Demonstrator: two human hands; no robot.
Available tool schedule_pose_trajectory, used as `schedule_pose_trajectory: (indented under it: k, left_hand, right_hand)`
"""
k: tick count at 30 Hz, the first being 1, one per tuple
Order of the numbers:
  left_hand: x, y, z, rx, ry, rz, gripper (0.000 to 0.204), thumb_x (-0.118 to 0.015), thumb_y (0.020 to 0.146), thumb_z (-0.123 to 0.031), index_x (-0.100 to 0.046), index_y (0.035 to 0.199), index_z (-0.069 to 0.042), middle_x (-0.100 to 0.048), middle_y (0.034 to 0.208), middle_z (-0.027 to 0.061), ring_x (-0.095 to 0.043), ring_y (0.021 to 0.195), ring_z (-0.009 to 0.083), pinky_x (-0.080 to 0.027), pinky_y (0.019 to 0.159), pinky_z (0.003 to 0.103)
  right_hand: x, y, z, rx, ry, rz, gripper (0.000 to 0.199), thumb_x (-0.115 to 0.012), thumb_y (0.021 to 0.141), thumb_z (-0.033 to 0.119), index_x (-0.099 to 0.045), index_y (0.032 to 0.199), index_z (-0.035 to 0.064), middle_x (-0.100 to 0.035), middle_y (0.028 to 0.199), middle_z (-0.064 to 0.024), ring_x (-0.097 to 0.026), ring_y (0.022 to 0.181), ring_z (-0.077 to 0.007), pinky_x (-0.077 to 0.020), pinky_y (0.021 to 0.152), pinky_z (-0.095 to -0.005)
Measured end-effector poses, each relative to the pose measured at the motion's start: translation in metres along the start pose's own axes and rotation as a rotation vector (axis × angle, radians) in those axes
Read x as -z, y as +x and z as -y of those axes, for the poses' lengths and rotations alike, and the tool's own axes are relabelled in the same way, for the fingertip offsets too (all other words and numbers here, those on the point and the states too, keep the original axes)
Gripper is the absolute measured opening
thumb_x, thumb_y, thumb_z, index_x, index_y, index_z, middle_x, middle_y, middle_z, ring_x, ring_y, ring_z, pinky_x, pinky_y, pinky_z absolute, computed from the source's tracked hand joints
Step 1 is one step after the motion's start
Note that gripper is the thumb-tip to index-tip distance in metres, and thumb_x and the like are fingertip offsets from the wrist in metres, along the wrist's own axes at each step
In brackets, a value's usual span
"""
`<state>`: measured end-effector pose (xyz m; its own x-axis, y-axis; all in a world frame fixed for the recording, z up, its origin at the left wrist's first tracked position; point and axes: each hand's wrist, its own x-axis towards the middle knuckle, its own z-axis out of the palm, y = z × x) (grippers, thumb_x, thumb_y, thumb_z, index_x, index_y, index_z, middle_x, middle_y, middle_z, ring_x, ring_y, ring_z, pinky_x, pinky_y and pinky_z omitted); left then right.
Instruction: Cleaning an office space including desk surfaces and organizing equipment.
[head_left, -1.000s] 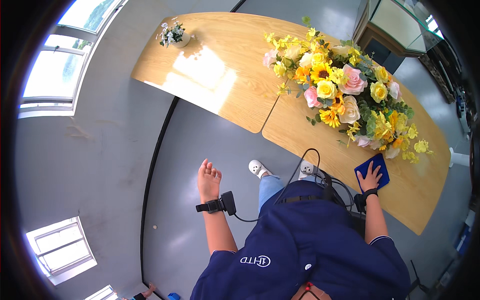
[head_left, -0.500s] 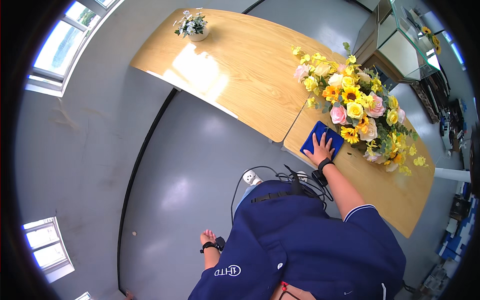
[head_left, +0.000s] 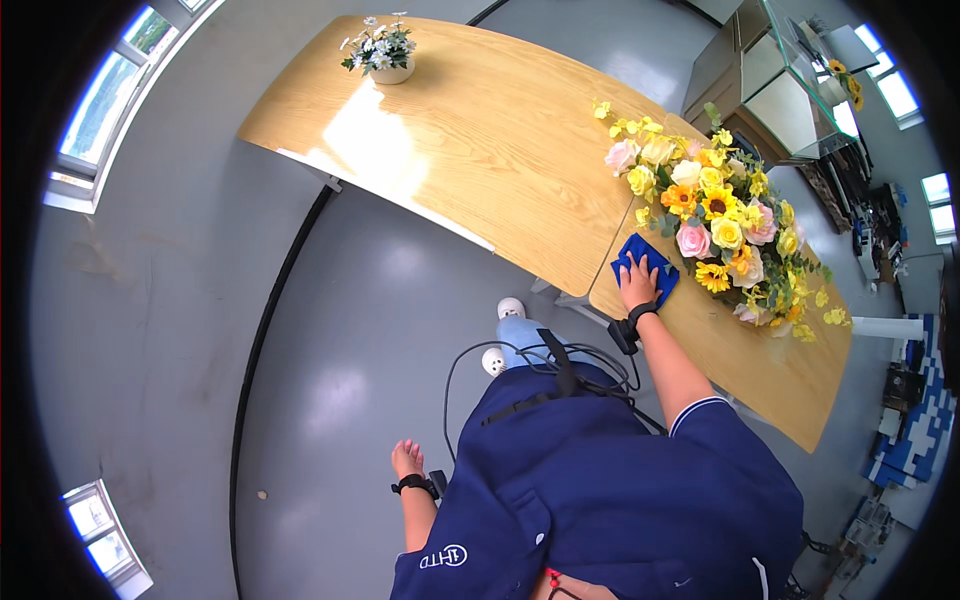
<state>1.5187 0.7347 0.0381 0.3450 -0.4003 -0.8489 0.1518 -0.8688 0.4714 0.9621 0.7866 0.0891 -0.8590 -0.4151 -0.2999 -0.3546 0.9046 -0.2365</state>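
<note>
My right hand (head_left: 640, 283) rests on a folded blue cloth (head_left: 665, 281) near the front edge of the wooden table (head_left: 520, 170). Its fingers bend into the cloth, which wrinkles around them. Just beyond the cloth, to the right, stands a large arrangement of artificial-looking flowers (head_left: 727, 232) in yellow, pink, orange and cream. Whatever supports the blooms is hidden. Away from the table, my left hand (head_left: 407, 458) hangs low at my side, empty, its fingers loosely extended. Both wrists wear black bands with small dark devices.
A white pot of small white flowers (head_left: 391, 70) stands at the table's far left end. The table has a seam between two sections. A black cable (head_left: 463, 375) loops by my waist. A glass-sided cabinet (head_left: 790, 110) stands behind the flowers.
The blue cloth has become more wrinkled under my right hand, whose spread fingers have drawn in. My left hand's fingers have loosened. The whole view has shifted slightly, and both shoes now show.
</note>
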Motion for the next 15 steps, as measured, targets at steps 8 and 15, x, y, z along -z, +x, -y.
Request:
schedule_pose_trajectory:
  k: [8,15]
  left_hand:
    - [-0.036,0.0,-0.044,-0.028,0.173,0.126,0.036,-0.044,0.083,-0.028,-0.041,0.114,-0.01,-0.052,0.106,0.0041,-0.052,0.086,0.0181,-0.039,0.071,0.033]
    - [-0.036,0.0,-0.091,0.048,0.21,0.016,0.037,-0.042,0.084,-0.028,-0.039,0.115,-0.009,-0.052,0.107,0.0044,-0.052,0.09,0.0194,-0.039,0.074,0.034]
  right_hand:
    - [0.003,0.022,0.088,0.171,-0.04,0.153,0.053,-0.038,0.081,0.05,-0.025,0.129,0.0326,-0.005,0.14,-0.0076,0.0,0.126,-0.0398,-0.0064,0.092,-0.064]
    - [0.022,0.074,0.117,0.075,-0.2,0.214,0.07,-0.048,0.073,0.055,-0.015,0.132,0.0342,0.007,0.14,-0.0065,0.006,0.127,-0.0367,-0.0083,0.092,-0.0637]
